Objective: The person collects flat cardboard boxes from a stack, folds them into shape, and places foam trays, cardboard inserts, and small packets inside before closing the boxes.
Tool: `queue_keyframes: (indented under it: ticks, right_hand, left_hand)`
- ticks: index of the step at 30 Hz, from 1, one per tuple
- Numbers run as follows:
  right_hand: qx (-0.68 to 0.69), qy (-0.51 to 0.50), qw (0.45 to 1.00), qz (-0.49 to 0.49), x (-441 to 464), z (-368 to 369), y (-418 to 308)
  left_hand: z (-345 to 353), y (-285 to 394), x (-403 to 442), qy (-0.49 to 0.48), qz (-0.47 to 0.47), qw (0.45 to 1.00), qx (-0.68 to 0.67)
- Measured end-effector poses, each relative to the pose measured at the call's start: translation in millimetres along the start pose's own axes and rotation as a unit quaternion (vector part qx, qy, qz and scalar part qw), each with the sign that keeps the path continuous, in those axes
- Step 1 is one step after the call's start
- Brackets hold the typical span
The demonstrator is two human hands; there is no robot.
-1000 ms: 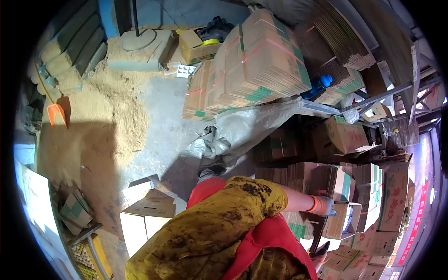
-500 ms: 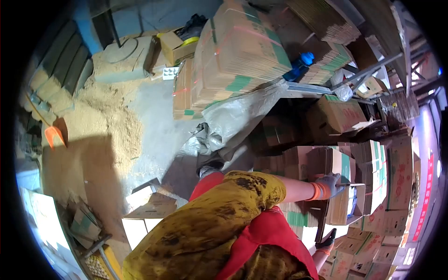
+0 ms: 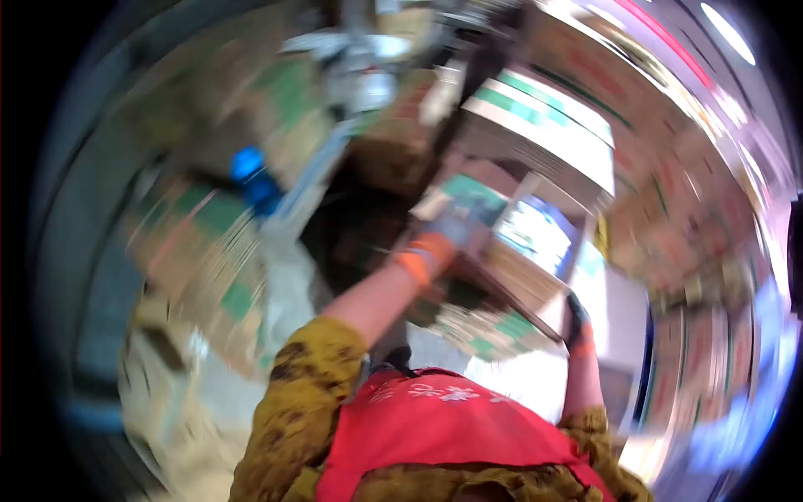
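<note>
An open cardboard box [image 3: 525, 280] lies in front of me, with a shiny blue-and-white lining or content [image 3: 537, 226] inside. My left hand [image 3: 462, 224], in a grey glove with an orange cuff, is closed over the box's left edge, beside a green-striped flap; motion blurs its fingers. At the near right corner of the same box, my right hand [image 3: 577, 322] grips the edge in a dark glove, its fingers partly hidden. Beyond the box stands a bundle of flattened cartons [image 3: 544, 134] with green stripes.
Stacked printed cartons [image 3: 661, 180] rise at the right. A strapped stack of flat cardboard [image 3: 209, 268] stands at the left, near a blue bottle [image 3: 255, 180] and a metal rail [image 3: 314, 167]. More green-striped flat cardboard [image 3: 485, 330] sits below the box.
My view has swung right, so the box and both hands now appear nearer the middle. My right hand shows more fully at the box's corner. The picture has become blurred.
</note>
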State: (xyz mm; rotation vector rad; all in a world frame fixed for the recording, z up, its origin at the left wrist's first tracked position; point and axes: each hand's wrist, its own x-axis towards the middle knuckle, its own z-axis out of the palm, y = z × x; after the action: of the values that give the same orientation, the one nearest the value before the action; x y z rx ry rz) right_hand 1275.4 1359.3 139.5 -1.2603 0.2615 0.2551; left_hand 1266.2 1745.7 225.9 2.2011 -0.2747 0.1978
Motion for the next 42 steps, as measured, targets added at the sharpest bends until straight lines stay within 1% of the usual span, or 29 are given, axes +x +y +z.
queue_keyframes:
  ticks: [2,3,4,5,8,10,11,12,14,16,18,20,21,22,23,24,25,27,28,29,30,31,34,35,36,38,39,40,42]
  right_hand:
    - [0.013,0.075,0.997,-0.014,1.2,-7.8,13.0]
    - [-0.023,0.106,0.994,-0.03,-4.7,2.9,9.0]
    - [-0.063,0.127,0.989,-0.042,-6.3,13.3,4.0]
    - [-0.042,0.139,0.988,-0.049,-13.9,22.4,0.3]
    - [-0.027,0.153,0.986,-0.057,-24.8,38.3,-5.7]
    - [-0.018,0.181,0.982,-0.056,-34.5,47.4,-10.0]
    - [-0.017,0.194,0.98,-0.047,-36.9,49.2,-11.1]
    - [-0.035,0.206,0.977,-0.033,-36.8,46.5,-6.4]
    - [-0.102,0.236,0.966,-0.016,-38.4,45.0,3.4]
    - [-0.103,0.264,0.959,0.017,-46.0,55.2,7.6]
    - [-0.028,0.26,0.965,-0.012,-43.3,54.1,32.3]
    - [0.045,0.217,0.975,-0.007,-61.2,65.8,14.7]
    - [0.007,0.24,0.971,-0.015,-66.7,59.7,20.8]
    - [-0.029,0.275,0.961,-0.021,-77.5,48.3,25.7]
    - [0.064,0.273,0.959,-0.032,-108.5,50.9,0.5]
    - [0.109,0.278,0.954,-0.03,-126.2,33.8,6.9]
    - [0.111,0.321,0.939,-0.046,-152.2,18.4,4.8]
    - [0.156,0.384,0.908,-0.062,-204.7,-14.2,5.9]
    - [0.198,0.401,0.892,-0.064,-233.4,-33.0,13.8]
    - [0.258,0.419,0.865,-0.094,-257.0,-52.2,33.8]
    - [0.264,0.434,0.85,-0.143,-296.8,-22.9,54.5]
    - [0.273,0.47,0.82,-0.177,-326.7,-16.5,61.3]
    - [0.322,0.611,0.697,-0.195,-393.6,-61.2,87.1]
    - [0.318,0.633,0.668,-0.229,-413.6,-73.2,99.1]
    - [0.312,0.652,0.64,-0.261,-431.0,-89.3,114.9]
    - [0.303,0.683,0.594,-0.299,-465.2,-118.7,133.8]
    - [0.304,0.695,0.572,-0.312,-477.8,-137.8,140.4]
    - [0.33,0.715,0.533,-0.309,-488.0,-142.3,117.9]
    - [0.373,0.675,0.53,-0.352,-513.5,-181.4,123.7]
  left_hand:
    - [-15.7,-1.2,23.1,-0.096,0.038,0.991,0.09]
    - [-24.6,0.5,33.4,-0.133,0.048,0.982,0.121]
    - [-17.3,-21.2,49.8,-0.147,0.138,0.954,0.221]
    - [-5.1,-41.2,60.4,-0.148,0.096,0.978,0.115]
    - [-1.0,8.2,83.3,-0.176,-0.116,0.977,-0.026]
    - [11.4,15.3,105.2,-0.255,-0.19,0.948,-0.01]
    - [15.2,23.0,113.6,-0.266,-0.183,0.945,0.055]
    - [33.6,-14.8,128.3,-0.273,-0.143,0.947,0.086]
    - [43.3,-43.4,148.1,-0.295,-0.071,0.949,0.086]
    - [45.5,-68.9,153.6,-0.293,-0.082,0.953,0.009]
    - [29.3,-16.0,152.1,-0.301,-0.197,0.933,0.011]
    - [27.4,-52.9,165.1,-0.308,-0.114,0.945,-0.009]
    - [23.6,-28.6,166.3,-0.307,-0.205,0.925,-0.091]
    - [19.9,0.8,167.1,-0.314,-0.221,0.911,-0.153]
    - [18.4,20.8,167.5,-0.329,-0.229,0.898,-0.183]
    - [24.4,24.1,178.7,-0.323,-0.216,0.906,-0.169]
    - [35.0,30.8,196.3,-0.329,-0.227,0.903,-0.161]
    - [64.2,47.3,230.6,-0.374,-0.136,0.906,-0.145]
    - [84.3,90.3,226.0,-0.399,-0.157,0.884,-0.186]
    - [107.8,122.1,222.4,-0.408,-0.145,0.882,-0.189]
    - [74.8,132.0,195.1,-0.398,-0.128,0.885,-0.205]
    - [78.1,152.2,185.4,-0.416,-0.1,0.883,-0.192]
    - [173.0,191.0,197.9,-0.511,-0.054,0.833,-0.204]
    - [200.8,203.1,187.3,-0.48,-0.085,0.845,-0.22]
    - [238.1,190.8,201.8,-0.493,-0.081,0.844,-0.197]
    - [284.5,219.3,167.0,-0.499,-0.08,0.837,-0.209]
    - [311.2,237.9,149.7,-0.526,-0.061,0.825,-0.196]
    - [332.9,253.9,132.2,-0.551,-0.043,0.814,-0.175]
    - [382.7,278.7,101.8,-0.536,-0.085,0.829,-0.134]
